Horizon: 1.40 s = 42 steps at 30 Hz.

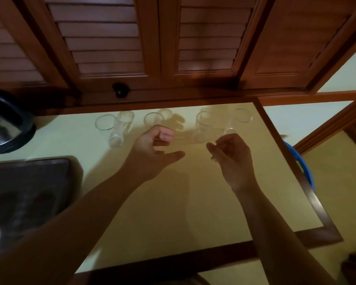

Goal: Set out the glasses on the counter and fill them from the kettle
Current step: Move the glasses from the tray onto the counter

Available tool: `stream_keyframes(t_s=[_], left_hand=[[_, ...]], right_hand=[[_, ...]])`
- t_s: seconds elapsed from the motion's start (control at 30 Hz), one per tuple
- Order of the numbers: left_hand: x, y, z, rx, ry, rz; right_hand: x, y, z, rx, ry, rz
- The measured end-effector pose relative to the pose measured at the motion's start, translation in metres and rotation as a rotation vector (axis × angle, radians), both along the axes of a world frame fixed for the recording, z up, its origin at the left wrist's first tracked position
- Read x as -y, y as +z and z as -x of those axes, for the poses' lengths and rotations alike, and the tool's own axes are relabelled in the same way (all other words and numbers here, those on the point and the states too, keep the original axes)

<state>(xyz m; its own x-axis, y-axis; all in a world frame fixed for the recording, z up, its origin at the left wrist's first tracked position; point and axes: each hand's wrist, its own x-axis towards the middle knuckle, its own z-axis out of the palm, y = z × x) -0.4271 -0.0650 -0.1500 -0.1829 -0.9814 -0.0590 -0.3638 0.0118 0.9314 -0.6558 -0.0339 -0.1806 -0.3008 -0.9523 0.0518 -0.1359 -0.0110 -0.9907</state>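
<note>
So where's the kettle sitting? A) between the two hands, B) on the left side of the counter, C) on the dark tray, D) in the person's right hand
B: the kettle, with its black handle and shiny metal body, stands at the far left of the counter, beyond the dark tray, while the left hand and right hand hover open near the glasses.

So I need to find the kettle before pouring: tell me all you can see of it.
The kettle stands at the far left of the counter, cut off by the picture's edge. It has a shiny metal body, a black base ring and a thick black looped handle. It looks upright, behind the dark tray and left of the row of glasses. Neither hand touches it. Spout, lid and fill level are not visible.
</note>
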Motion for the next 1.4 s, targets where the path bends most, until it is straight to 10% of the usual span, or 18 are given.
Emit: stream_keyframes(t_s=[0.3,0.8,1.4], left_hand=[[-0.063,0.078,-0.167,0.073,0.118,0.061],[-0.141,0.101,-0.459,0.201,0.100,0.204],[-0.126,0.028,-0.534,1.288,-0.546,-0.027]], right_hand=[[-0.007,0.058,-0.173,-0.047,0.503,0.021],[-0.059,0.089,-0.450,-0.197,0.746,0.059],[-0.071,0.064,-0.588,-1.516,1.179,0.004]])
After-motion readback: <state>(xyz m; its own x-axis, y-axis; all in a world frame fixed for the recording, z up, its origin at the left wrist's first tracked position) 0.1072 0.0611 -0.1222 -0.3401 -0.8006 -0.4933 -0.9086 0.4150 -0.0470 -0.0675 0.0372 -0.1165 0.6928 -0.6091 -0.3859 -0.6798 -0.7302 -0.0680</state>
